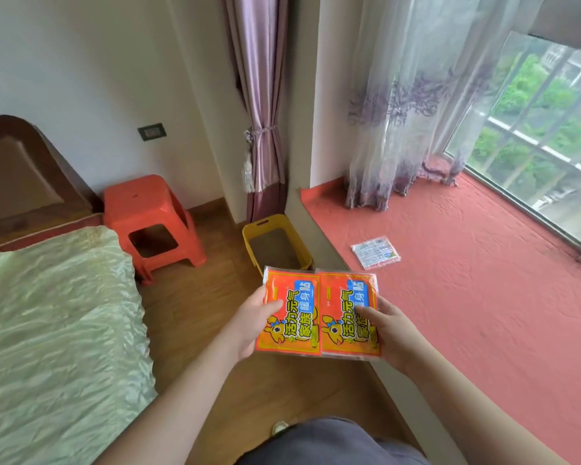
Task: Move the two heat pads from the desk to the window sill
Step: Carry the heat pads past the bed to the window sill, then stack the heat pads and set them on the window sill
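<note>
Holding one orange packet each, the hands keep the two side by side over the floor, just off the window sill [467,297] edge: left hand [252,327] pinching the left heat pad [291,310], right hand [388,330] gripping the right heat pad [348,313]. A third packet [376,252] lies on the sill's red cover.

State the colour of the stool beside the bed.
The stool is orange-red plastic, seen clearly in the head view.

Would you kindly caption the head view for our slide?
Left hand and right hand each hold an orange heat pad beside the red-covered window sill.
</note>
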A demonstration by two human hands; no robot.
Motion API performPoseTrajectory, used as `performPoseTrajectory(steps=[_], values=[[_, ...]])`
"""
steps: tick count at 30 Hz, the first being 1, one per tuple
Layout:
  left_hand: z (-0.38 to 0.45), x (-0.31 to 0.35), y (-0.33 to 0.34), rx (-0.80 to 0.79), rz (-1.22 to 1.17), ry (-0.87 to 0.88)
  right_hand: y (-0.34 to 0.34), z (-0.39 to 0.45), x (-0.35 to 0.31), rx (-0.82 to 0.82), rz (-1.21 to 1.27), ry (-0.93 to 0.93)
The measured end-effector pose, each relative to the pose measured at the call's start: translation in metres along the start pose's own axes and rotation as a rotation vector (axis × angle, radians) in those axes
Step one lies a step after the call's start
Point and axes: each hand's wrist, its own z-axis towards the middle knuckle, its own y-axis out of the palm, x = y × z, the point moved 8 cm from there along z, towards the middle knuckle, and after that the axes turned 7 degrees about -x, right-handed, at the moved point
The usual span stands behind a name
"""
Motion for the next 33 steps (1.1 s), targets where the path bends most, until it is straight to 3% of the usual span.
performPoseTrajectory(steps=[17, 28, 33], values=[[0.162, 0.077, -0.013, -0.022, 0.081, -0.102, -0.028, 0.156, -0.061, 0.038, 0.066, 0.054], [0.274, 0.156, 0.044, -0.081, 0.101, -0.117, -0.070, 0.230, -0.136, 0.078, 0.194, 0.042], [0.306, 0.172, 0.082, -0.183, 0.165, -0.147, -0.091, 0.245, -0.152, 0.185, 0.250, 0.026]])
